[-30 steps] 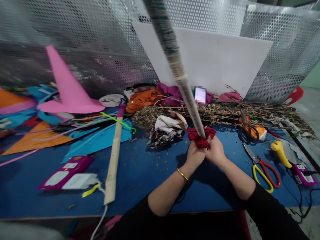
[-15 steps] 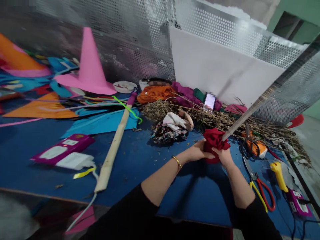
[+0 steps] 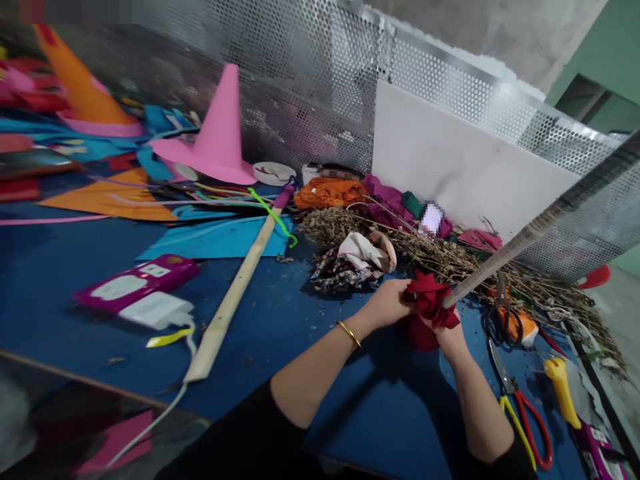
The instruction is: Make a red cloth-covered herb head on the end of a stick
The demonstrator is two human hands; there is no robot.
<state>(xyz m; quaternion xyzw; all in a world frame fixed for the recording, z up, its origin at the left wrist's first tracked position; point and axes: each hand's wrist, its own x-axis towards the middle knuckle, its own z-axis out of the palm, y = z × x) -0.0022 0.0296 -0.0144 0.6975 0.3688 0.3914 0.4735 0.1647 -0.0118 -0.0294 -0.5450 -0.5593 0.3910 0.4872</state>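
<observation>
A bunched piece of red cloth point(image 3: 431, 297) is gathered around the lower end of a long pole point(image 3: 530, 230) that slants up to the right. My left hand point(image 3: 393, 303), below a gold bracelet, grips the cloth from the left with its fingers closed. On the right side my right hand point(image 3: 449, 337) is closed on the same cloth, its fingers partly hidden by the folds. The lower part of the cloth hangs between my hands, just over the blue table point(image 3: 370, 427).
Dried stalks point(image 3: 450, 257) lie behind my hands, with patterned cloth point(image 3: 345, 270) to the left. Scissors point(image 3: 507, 383), a yellow glue gun point(image 3: 563, 393) and a power strip sit at the right. Further left are a wooden stick point(image 3: 235, 303) and a pink cone hat point(image 3: 220, 133).
The view has shifted, so the table items sit further right. The red cloth and both hands appear slightly lower, and the cloth is tilted differently. Both hands still hold it.
</observation>
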